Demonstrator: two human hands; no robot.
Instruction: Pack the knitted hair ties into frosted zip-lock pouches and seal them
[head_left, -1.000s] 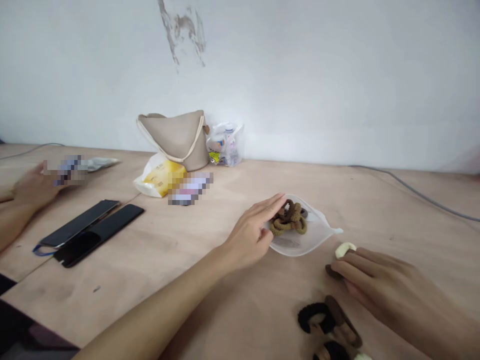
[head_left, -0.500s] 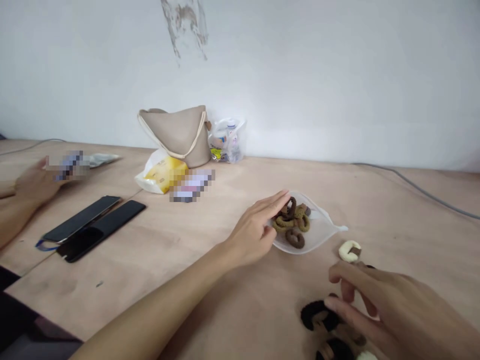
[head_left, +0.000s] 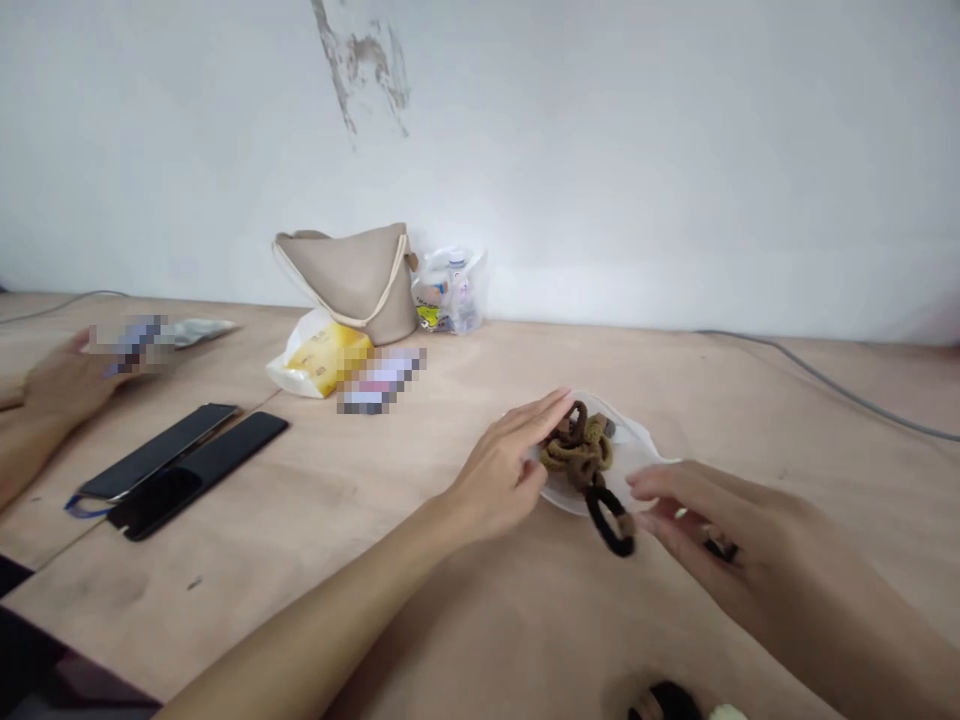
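Observation:
A translucent white plastic bag [head_left: 562,495] lies with its mouth spread. Inside are several brown and olive hair ties [head_left: 566,452]. My left hand [head_left: 499,465] holds the bag's left edge, fingers stretched along the far rim and thumb at the near side. A black hair tie [head_left: 613,535] with a brown tag, blurred by motion, hangs at the bag's near rim. Just right of it is my right hand [head_left: 720,550], thumb and index finger apart. Under that palm, a dark and a pale piece show partly. Another black hair tie [head_left: 671,700] and something cream-coloured [head_left: 726,712] sit at the bottom edge.
Two black phones [head_left: 199,475] lie left on the wooden table. Behind stand a beige handbag [head_left: 360,270], a yellow-white tissue pack [head_left: 319,360] and a clear bag with bottles [head_left: 454,290]. Another person's hand [head_left: 67,380] is far left. A grey cable [head_left: 817,385] runs along the back right.
My right hand has moved up and left to the bag. A black hair tie has come from the table to the bag's rim. My left hand keeps its place on the bag.

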